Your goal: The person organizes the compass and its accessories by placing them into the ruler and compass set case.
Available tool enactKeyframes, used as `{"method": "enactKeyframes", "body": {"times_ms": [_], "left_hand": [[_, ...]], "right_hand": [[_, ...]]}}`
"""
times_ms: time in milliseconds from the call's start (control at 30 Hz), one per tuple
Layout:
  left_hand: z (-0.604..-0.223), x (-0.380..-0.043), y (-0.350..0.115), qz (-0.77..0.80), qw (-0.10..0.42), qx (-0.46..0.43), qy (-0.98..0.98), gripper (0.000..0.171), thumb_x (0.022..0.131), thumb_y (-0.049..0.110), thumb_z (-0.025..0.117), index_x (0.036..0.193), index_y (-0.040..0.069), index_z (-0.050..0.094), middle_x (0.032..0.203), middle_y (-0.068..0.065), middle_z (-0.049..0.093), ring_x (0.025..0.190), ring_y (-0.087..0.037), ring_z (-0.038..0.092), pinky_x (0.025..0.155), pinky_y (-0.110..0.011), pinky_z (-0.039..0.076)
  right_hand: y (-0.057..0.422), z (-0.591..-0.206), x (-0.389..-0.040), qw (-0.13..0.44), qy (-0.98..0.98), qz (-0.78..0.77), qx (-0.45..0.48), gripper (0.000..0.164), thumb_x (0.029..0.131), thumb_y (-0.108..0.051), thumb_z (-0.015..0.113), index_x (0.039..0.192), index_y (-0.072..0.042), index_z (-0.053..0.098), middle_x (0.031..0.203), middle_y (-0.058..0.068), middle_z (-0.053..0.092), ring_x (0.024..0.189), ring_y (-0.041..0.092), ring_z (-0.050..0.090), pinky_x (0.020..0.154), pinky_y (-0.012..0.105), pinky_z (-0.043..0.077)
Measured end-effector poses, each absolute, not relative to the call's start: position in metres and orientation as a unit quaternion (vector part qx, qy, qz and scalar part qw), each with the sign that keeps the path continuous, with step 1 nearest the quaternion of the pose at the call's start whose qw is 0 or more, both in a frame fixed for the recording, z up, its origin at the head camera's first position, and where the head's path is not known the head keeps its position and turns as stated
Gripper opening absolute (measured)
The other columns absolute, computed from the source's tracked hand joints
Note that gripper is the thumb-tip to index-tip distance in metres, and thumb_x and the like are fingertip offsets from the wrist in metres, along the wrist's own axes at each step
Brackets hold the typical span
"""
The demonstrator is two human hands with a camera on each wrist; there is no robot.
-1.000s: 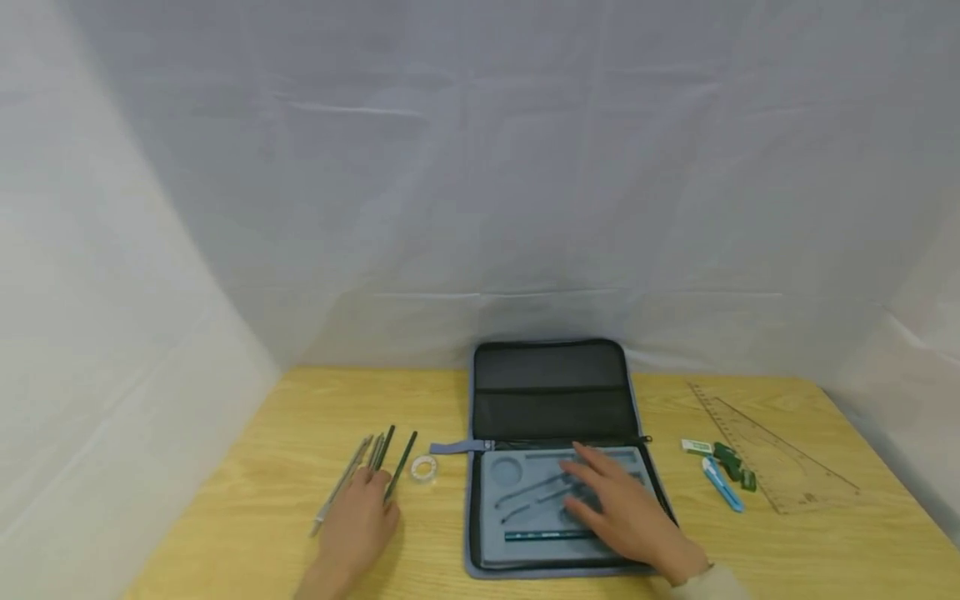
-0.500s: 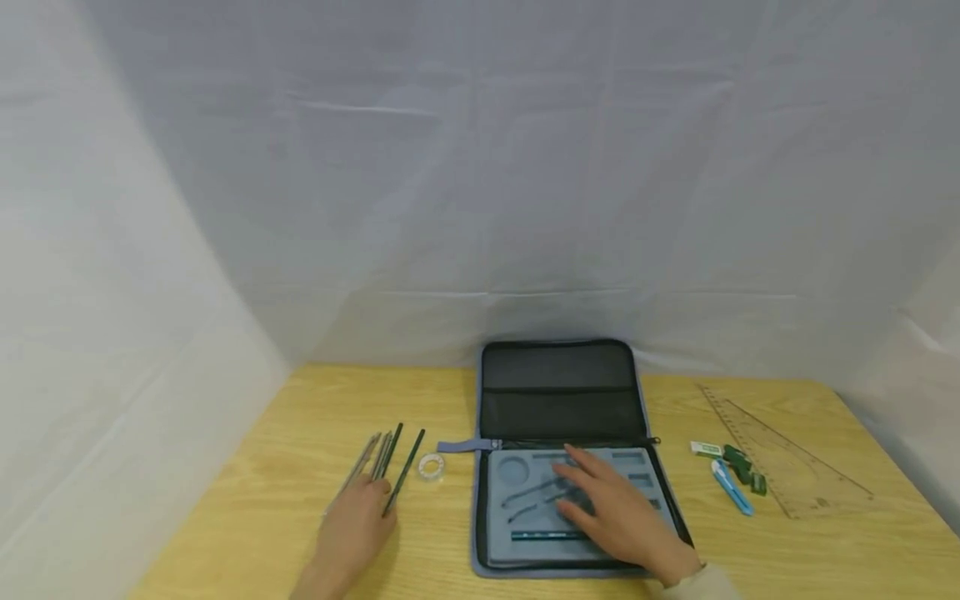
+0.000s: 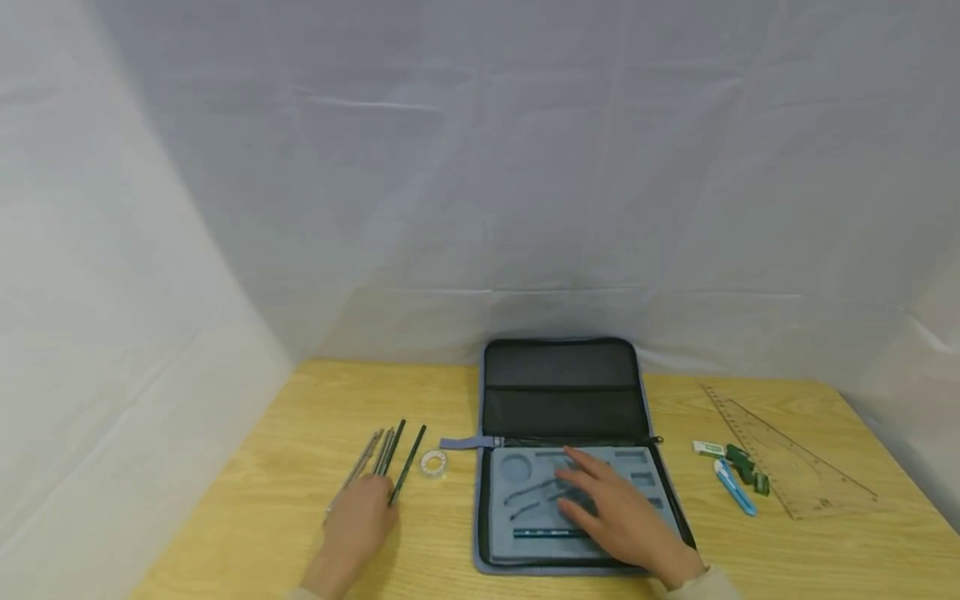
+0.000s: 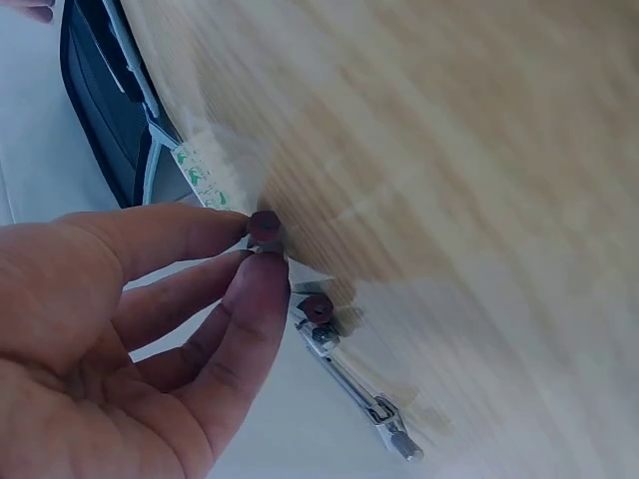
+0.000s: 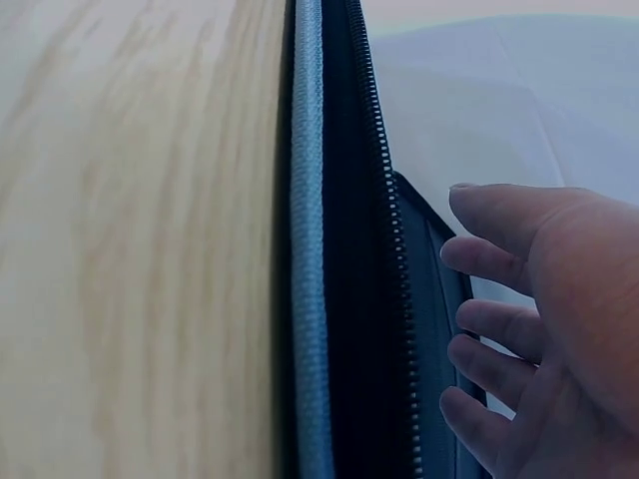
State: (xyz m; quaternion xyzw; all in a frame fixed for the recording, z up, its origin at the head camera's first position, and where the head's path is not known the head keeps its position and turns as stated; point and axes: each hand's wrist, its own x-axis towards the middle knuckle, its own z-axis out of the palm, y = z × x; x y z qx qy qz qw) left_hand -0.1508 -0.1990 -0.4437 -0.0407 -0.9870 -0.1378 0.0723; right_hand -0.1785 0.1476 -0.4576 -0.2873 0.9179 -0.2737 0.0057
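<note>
My left hand [image 3: 357,518] is over the near ends of some drawing tools on the table's left. In the left wrist view, its thumb and forefinger pinch the hexagonal end of a pencil [image 4: 265,228]. Beside that lie a second pencil [image 4: 318,307] and a silver, compass-like tool [image 4: 369,399]. From the head, dark green pencils [image 3: 408,462] and slim silver tools [image 3: 362,463] fan out ahead of the hand. Over the foam tray [image 3: 525,546] of an unzipped case [image 3: 558,408], my right hand [image 3: 618,517] has its fingers spread, partly covering a green pencil [image 3: 543,533] lying in the tray.
A tape roll [image 3: 433,463] lies between the pencils and the case's strap [image 3: 459,443]. Right of the case are an eraser [image 3: 708,448], a blue cutter [image 3: 735,487], small green pieces [image 3: 741,464] and a clear set square [image 3: 795,467]. White sheeting [image 3: 480,192] rises behind the table.
The head view has turned slightly, so the table appears shifted right. Relative to the tape roll, my left hand sits a little further left. My right hand stays over the tray, shifted slightly left.
</note>
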Motion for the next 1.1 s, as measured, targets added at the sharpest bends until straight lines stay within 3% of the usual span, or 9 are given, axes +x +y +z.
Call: {"method": "enactKeyframes", "body": {"times_ms": [833,1100], "left_hand": [[-0.442,-0.158,-0.199,-0.213,0.019,0.012,-0.977,0.018,0.077,-0.001,0.066,0.064,0.007,0.055,0.055,0.0,0.048,0.044,-0.011,0.044,0.04,-0.022,0.037],[-0.437,-0.159,-0.2,-0.22,0.048,-0.007,-0.974,0.009,0.075,0.001,0.069,0.071,0.006,0.061,0.059,0.001,0.052,0.045,-0.009,0.045,0.04,-0.021,0.038]], "right_hand": [[0.159,-0.463,-0.176,-0.001,0.92,-0.276,-0.278,0.043,0.096,-0.042,0.055,0.13,-0.016,0.059,0.148,0.008,0.037,0.13,0.031,0.041,0.097,0.053,0.04],[0.163,-0.463,-0.177,0.002,0.924,-0.271,-0.268,0.046,0.095,-0.04,0.057,0.135,-0.018,0.055,0.149,0.007,0.035,0.131,0.029,0.039,0.096,0.051,0.041]]}}
